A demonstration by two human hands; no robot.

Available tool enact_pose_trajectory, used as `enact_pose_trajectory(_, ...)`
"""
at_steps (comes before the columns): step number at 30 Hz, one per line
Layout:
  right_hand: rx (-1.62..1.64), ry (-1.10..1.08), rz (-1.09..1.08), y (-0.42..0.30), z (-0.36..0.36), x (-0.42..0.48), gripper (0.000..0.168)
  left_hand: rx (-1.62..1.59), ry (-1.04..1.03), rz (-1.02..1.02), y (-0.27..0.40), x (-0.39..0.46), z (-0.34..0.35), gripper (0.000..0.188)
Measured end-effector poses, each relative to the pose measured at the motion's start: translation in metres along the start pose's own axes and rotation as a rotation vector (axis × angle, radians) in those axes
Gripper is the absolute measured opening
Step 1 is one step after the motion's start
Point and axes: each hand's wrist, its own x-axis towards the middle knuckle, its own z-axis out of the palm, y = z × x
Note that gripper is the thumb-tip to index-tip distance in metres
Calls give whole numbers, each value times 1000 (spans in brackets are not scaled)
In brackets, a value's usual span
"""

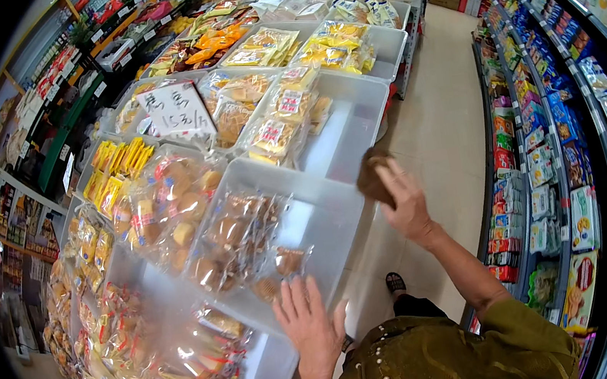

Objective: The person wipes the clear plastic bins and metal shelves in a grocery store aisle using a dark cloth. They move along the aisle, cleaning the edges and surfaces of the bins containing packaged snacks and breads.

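Observation:
A brown cloth is held in my right hand, beside the right edge of the bins. My left hand has its fingers apart, at the near edge of a translucent plastic bin; it seems to hold nothing, though whether it touches the bin or a packet is unclear. In that bin lie clear-wrapped brown cakes, with a single wrapped cake just beyond my left fingertips. The bin in front of it holds wrapped pastries along its left side. Another bin nearer me has packets with red-edged wrapping.
More bins of packaged bread and cakes stretch away ahead, with a handwritten price sign among them. Shelves of packaged snacks line the right side, across a tiled aisle. Produce shelves stand at the left.

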Motion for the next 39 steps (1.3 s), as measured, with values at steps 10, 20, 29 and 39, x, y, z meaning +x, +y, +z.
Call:
enact_pose_trajectory(10,-29,-278,-198,74,-4,72,72,124,39,-56,69,151,104,62)
enact_pose_trajectory(20,-5,-73,-77,185,10,154,72,145,82,-123,75,160,105,51)
enact_pose_trajectory(29,154,-540,-201,171,-44,174,65,-22,96,-42,103,249,113,47)
enact_pose_trajectory(39,-235,-694,-428,183,-27,288,37,-157,-107,109,127,328,140,46)
